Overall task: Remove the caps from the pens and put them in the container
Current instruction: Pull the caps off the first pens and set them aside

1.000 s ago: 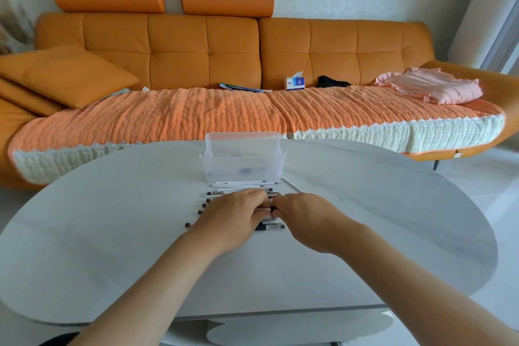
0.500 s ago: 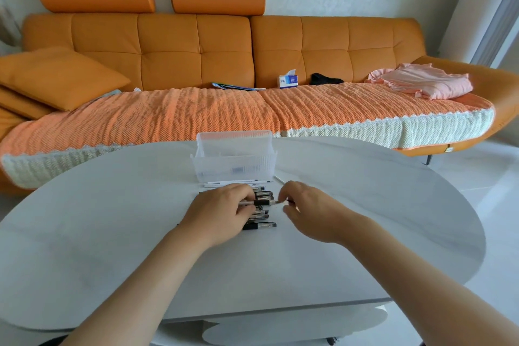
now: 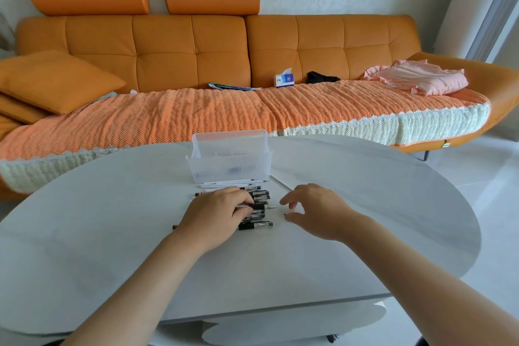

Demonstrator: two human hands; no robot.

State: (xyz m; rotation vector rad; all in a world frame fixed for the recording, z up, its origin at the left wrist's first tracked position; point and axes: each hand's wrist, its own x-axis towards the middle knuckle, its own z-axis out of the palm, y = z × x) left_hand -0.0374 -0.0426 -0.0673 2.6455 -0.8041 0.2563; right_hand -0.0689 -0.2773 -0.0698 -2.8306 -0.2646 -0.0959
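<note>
A row of black-capped pens (image 3: 256, 224) lies on the white table (image 3: 112, 247), partly under my left hand (image 3: 216, 215). That hand grips one pen (image 3: 270, 207), whose bare metal tip pokes out to the right. A short way right of the tip, my right hand (image 3: 316, 212) has its fingers curled; a small dark pen cap (image 3: 285, 214) shows at the thumb tip, mostly hidden. The clear plastic container (image 3: 230, 161) stands just beyond the pens, with a few thin white pens (image 3: 233, 184) lying against its front.
An orange sofa (image 3: 196, 48) with a knitted throw runs behind the table. On it lie a tissue box (image 3: 284, 80), a pink garment (image 3: 418, 80) and cushions. The table's rounded edge curves off at the right, above white floor.
My right hand has pulled away to the right from the pen in my left hand, and the pen's bare tip now shows. The view has shifted slightly.
</note>
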